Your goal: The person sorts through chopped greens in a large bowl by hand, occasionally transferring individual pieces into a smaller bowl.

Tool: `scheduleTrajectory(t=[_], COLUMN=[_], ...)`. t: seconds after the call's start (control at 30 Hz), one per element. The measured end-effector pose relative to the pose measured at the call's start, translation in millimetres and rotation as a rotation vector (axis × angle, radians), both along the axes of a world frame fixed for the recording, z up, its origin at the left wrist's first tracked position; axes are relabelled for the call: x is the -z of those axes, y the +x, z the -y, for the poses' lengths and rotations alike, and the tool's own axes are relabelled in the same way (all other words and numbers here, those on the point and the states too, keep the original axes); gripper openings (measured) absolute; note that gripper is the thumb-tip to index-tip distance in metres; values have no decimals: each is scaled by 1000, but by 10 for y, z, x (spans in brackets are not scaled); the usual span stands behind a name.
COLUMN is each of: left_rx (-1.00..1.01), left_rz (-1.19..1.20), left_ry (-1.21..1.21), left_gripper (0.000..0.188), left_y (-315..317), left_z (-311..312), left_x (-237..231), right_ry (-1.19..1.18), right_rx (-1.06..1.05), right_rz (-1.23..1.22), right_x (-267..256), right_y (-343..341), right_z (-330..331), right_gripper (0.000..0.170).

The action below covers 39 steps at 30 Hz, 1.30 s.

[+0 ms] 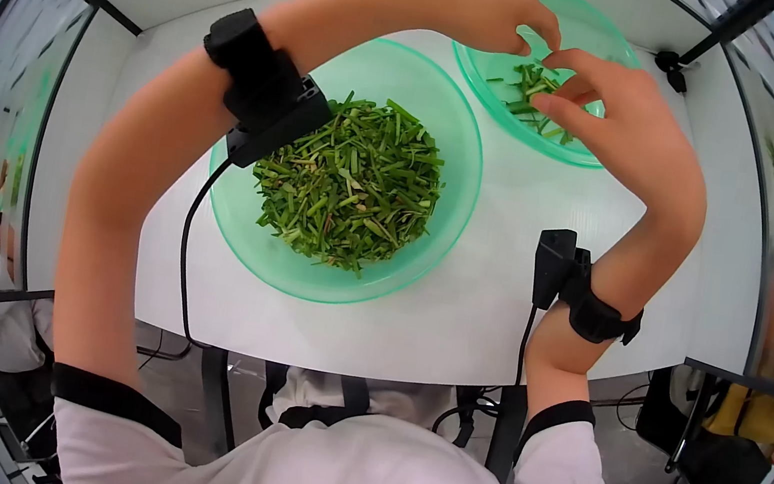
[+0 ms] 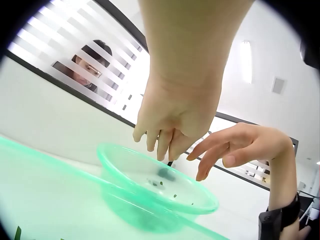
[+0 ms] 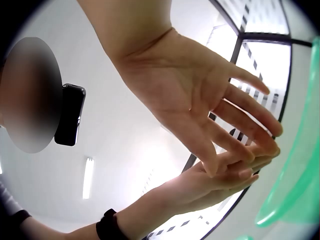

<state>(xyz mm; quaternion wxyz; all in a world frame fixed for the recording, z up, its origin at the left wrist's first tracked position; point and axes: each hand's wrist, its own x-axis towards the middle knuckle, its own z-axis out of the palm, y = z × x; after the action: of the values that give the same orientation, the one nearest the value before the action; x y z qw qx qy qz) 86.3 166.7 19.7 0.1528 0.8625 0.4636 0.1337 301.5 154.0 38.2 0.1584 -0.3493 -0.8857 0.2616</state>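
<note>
Both hands are over the smaller translucent green bowl [image 1: 583,28] at the back right. My left hand [image 1: 488,17] reaches across the larger bowl, its fingers pointing down and loosely bent, with nothing visible between them in the left wrist view. Facing it, my right hand [image 1: 634,119] has its fingers spread and slightly bent; its palm [image 3: 170,85] shows bare in the right wrist view. The fingertips of the two hands come close together. Below them, a few cut green vegetable stems [image 1: 531,88] lie in the smaller bowl. The larger green bowl [image 1: 324,285] holds a heap of cut green stems [image 1: 354,191].
Both bowls stand on a white table [image 1: 489,299] with pale walls around its back and sides. A camera [image 1: 263,96] on the left wrist hangs over the larger bowl's rim, its cable [image 1: 190,241] trailing down. Another camera [image 1: 555,269] is strapped to the right forearm.
</note>
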Motion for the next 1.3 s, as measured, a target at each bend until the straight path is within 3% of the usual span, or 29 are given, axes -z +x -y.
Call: scheduleTrajectory(t=[0.17,0.2,0.3,0.4,0.5,0.6,0.73,0.9,1.3], left_rx=[38,-62,-99,-56,-221,-189,-149,-163,-160], left_rz=[75,1,142,55,-46,1,66,14,63], left_ry=[-97,-216,-277,-111,-267,-250,-120,-188,-165], left_gripper=[24,26,13,10,8,6,7,12,12], left_y=[-257,-248,-487,-567,-591,-698,-817,-837,-961], left_z=[-11,153,423,794,1162,1421,1518,1584,1597], left_x=[5,-202,-117,-84,-25,-50,24,95,370], right_ry=[17,25,77,217,136,38,-17,20,23], right_rx=[-3,-2,-61,-160,-304,-438,-527,-638,-653], right_rz=[29,34,115,109,105,182,233,180,218], right_x=[21,26,31,131,168,148,226,357,626], right_y=[-18,-43,-145,-260,-426,-605,-779,-908,-1122], right_z=[6,25,79,137,187,270,365,397,505], right_gripper=[35,35,31,28,26,22,21,21,28])
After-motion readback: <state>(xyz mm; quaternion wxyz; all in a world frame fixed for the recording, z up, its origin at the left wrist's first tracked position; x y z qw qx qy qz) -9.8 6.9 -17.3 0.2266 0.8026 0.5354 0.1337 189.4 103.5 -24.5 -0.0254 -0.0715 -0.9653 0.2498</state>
